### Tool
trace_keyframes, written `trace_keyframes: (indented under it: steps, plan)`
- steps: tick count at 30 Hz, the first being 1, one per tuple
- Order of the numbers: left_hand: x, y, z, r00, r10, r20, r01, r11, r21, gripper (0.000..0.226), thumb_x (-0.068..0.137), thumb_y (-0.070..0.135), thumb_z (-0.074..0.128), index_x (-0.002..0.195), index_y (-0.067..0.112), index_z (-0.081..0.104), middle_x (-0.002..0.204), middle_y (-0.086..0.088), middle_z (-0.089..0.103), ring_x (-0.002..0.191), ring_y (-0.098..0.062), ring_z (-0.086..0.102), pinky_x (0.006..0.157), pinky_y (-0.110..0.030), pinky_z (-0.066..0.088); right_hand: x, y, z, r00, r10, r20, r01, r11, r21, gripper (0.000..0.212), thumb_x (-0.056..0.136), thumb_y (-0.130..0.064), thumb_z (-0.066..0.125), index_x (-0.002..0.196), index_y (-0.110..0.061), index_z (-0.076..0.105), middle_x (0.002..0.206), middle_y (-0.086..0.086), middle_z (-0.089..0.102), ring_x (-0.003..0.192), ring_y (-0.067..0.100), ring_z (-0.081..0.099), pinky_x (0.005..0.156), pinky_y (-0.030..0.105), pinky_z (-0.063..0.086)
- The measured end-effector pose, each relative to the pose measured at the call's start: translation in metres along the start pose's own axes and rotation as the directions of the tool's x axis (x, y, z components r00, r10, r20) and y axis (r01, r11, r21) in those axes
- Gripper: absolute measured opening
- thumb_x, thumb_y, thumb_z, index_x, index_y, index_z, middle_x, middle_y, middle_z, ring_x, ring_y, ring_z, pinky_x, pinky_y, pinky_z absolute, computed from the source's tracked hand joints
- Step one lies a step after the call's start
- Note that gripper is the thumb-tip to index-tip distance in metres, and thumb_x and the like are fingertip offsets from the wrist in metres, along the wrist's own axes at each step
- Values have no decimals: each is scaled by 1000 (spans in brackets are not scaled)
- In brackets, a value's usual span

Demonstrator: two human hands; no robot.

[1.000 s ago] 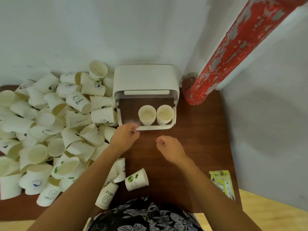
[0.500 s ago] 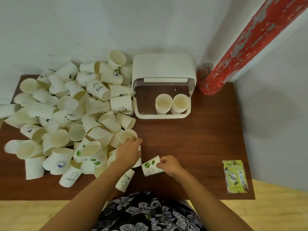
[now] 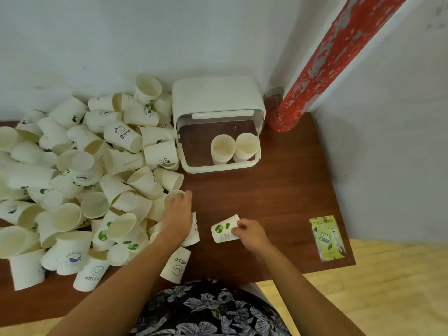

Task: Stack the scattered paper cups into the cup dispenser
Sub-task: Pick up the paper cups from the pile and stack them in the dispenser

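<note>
Green-leaf cup point(image 3: 224, 231) lies on its side on the bench point(image 3: 278, 190), right hand point(image 3: 247, 232) with grip closed on its rim end; left hand point(image 3: 177, 214) clasps a plain cup point(image 3: 172, 197) at the pile's point(image 3: 72, 178) edge. Pick-up step, I judge. Next: lift both, turn them upright, nest them onto the two stacks point(image 3: 234, 147) in the dispenser point(image 3: 218, 103).
</note>
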State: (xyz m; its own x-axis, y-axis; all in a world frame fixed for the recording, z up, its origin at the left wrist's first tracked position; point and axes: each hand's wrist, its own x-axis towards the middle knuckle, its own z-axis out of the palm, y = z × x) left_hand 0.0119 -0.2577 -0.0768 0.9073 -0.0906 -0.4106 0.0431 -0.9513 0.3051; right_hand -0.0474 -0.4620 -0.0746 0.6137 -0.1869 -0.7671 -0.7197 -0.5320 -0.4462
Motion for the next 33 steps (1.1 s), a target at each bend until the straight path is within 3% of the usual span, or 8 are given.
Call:
trace_keyframes:
  steps: [5,9,14,17,19,23,33]
  plan:
    - [8,-1,-12,996,79,-46,-81,996,-28,45,91,4,50,132,22,46,120,-1,61,99,-26,60,74,-37,51,-4,-15,-7,995,-57,-87,59,998,31,23,95,-24,59,115,-14,64,118,2,64,103,14,59,79,29,52]
    - [12,15,-30,977,144,-158,-172,969,-179,40,92,7,52,130,21,50,112,0,64,96,-23,61,75,-33,50,-3,-37,-29,954,-184,-237,188,982,-2,32,98,-23,55,127,-13,61,127,0,63,108,15,62,68,15,47]
    - [14,52,-64,908,217,-359,-335,891,-307,26,90,8,61,116,15,63,114,-1,65,99,-17,61,86,-33,55,5,-70,-67,804,-428,-413,405,903,-145,18,99,-24,53,110,-22,67,102,-6,70,91,11,65,75,28,56]
    - [26,72,-85,856,250,-452,-404,870,-283,24,90,8,63,112,15,64,111,-1,65,97,-14,59,83,-29,54,12,-90,-91,713,-527,-462,432,850,-303,23,100,-26,51,116,-20,66,104,-1,69,92,13,62,77,28,54]
    - [38,80,-94,845,252,-472,-413,868,-276,23,90,9,62,112,16,65,111,0,64,98,-13,57,84,-27,51,14,-102,-107,648,-578,-496,437,816,-379,24,100,-24,52,118,-16,66,107,3,67,95,17,61,79,30,52]
    - [63,93,-96,866,263,-424,-389,889,-242,23,92,10,60,114,14,65,115,-2,64,104,-19,58,89,-30,51,28,-117,-126,553,-664,-503,413,743,-527,16,97,-20,56,103,-16,70,95,5,69,87,19,61,76,34,51]
    - [104,102,-66,942,213,-261,-254,958,-136,24,97,19,53,117,16,68,118,0,65,109,-19,55,92,-32,46,86,-109,-122,668,-708,-230,401,602,-690,18,96,-19,53,90,-24,69,78,-1,62,88,22,55,74,35,36]
